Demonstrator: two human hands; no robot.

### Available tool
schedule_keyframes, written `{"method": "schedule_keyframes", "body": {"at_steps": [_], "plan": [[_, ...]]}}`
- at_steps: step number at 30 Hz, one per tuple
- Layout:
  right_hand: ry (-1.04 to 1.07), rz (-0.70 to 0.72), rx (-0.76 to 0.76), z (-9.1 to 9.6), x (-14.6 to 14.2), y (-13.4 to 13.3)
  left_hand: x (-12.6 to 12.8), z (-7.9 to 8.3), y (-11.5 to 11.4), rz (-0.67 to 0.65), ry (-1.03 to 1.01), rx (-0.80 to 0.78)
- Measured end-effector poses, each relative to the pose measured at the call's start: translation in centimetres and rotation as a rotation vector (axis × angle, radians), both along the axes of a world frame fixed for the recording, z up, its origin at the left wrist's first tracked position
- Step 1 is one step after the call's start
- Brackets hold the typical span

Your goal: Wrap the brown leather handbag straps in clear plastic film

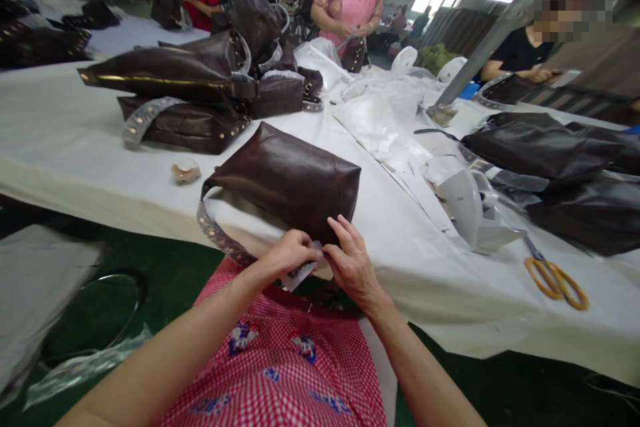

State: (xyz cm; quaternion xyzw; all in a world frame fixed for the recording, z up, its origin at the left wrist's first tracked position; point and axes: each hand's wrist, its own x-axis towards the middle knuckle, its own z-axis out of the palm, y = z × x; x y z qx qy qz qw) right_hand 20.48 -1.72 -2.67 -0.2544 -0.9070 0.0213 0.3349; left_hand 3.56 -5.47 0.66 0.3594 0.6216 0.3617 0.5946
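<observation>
A dark brown leather handbag (295, 173) lies on its side at the table's front edge. Its studded strap (215, 230), covered in clear wrap, loops down from the left end toward my hands. My left hand (293, 250) is closed, pinching the wrapped end of the strap close to the bag's lower right corner. Beside it, my right hand (350, 263) has its thumb near the same wrap and its fingers resting on the bag. What lies between the right thumb and fingers looks like the bag's edge, partly hidden.
Stacked brown bags (185, 70) stand at the back left, with more bags (550, 147) on the right. A tape roll (185, 173) lies left. At right are a white tape dispenser (475, 207), orange-handled scissors (555, 280) and plastic wrapping (385, 107). Several people work beyond the table.
</observation>
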Motion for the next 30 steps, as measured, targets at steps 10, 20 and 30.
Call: {"method": "schedule_keyframes", "body": {"at_steps": [10, 20, 30], "plan": [[0.138, 0.024, -0.030, -0.7, -0.3, 0.3, 3.5, 0.7, -2.8, -0.288, 1.154, 0.394], [0.105, 0.156, -0.183, 2.4, 1.2, 1.6, 2.1, -0.7, -2.0, -0.342, 1.167, 0.515], [-0.014, 0.129, -0.033, 2.4, 1.1, 2.6, 2.9, -0.1, -2.0, -0.340, 1.105, 0.430]]}}
